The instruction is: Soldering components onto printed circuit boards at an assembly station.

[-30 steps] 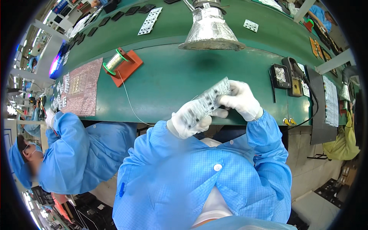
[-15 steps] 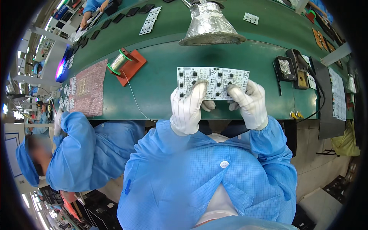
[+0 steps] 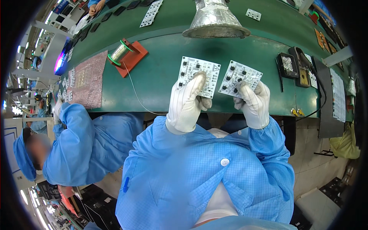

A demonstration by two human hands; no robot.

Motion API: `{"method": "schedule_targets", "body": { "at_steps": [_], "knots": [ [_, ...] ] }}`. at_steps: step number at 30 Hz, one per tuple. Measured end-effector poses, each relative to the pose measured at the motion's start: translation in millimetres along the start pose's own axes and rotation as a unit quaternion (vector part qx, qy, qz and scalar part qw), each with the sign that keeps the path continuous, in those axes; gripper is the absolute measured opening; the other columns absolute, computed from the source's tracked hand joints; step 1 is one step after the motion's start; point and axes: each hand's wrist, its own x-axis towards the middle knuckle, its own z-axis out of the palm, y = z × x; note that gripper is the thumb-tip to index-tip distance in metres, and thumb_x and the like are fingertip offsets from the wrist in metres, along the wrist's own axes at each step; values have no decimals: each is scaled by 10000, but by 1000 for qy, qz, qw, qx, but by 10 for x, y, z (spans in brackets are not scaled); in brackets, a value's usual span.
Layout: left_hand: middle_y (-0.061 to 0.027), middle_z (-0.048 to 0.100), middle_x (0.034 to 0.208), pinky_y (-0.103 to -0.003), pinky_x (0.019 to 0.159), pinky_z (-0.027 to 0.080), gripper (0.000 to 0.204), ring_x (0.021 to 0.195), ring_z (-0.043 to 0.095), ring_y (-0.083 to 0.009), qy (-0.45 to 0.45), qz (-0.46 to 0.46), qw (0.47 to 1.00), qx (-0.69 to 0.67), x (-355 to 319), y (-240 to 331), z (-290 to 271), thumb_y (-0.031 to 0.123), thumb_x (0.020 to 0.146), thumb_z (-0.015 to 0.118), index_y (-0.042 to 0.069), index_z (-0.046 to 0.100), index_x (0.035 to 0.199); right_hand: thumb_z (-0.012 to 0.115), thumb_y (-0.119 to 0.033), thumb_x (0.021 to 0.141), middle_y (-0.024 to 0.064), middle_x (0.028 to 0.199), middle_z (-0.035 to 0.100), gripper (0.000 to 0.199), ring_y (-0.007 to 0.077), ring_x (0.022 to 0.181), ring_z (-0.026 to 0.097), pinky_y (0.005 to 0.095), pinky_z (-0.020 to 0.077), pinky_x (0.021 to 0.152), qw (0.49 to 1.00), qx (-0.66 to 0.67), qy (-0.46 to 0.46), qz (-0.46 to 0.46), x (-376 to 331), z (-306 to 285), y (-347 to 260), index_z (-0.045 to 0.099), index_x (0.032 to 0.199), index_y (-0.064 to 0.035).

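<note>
Two small square circuit boards, white with black button-like parts and fine printed tracks, are held up over the near edge of the green workbench (image 3: 161, 76). The left board (image 3: 199, 76) sits at about 11 o'clock from the picture's middle, pinched along its lower edge by the gloved left hand (image 3: 188, 103), whose thumb lies up its face. The right board (image 3: 240, 78) is at about 1 o'clock, clasped at its lower edge by the gloved right hand (image 3: 253, 105). A narrow gap parts the two boards; they do not touch.

The left board's upper edge tilts slightly clockwise; the right board is turned further, one corner pointing toward 1 o'clock. Neither has a clear long axis.

Bare bench lies around both boards. At 12 o'clock a silver funnel hood (image 3: 214, 19) hangs well apart. At 10 o'clock a solder wire spool (image 3: 119, 51) rests on a red stand (image 3: 132, 59). At 3 o'clock stand black tool holders (image 3: 295, 67). A neighbouring person's blue sleeve (image 3: 76, 138) is at 9 o'clock.
</note>
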Motion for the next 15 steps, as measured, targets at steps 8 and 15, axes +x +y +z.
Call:
{"method": "schedule_targets", "body": {
  "at_steps": [8, 15],
  "knots": [
    [-25, 563, 685, -217, 462, 356, 254, 507, 447, -63, 15, -2, 999, -45, -63, 13, 26, 221, 997, 532, -13, 632, 992, 640, -202, 905, 52, 690, 588, 222, 110, 565, 531, 238, 416, 506, 997, -53, 28, -52, -32, -25, -33, 607, 907, 18],
    [-22, 584, 714, -222, 464, 403, 181, 507, 496, -69, 28, 6, 1000, -1, -125, 57, 151, 172, 970, 531, 24, 634, 975, 735, -95, 813, 72, 765, 668, 189, 170, 618, 605, 301, 486, 593, 743, -381, 5, -550, 101, -57, -15, 692, 974, -5]
  ]
}}
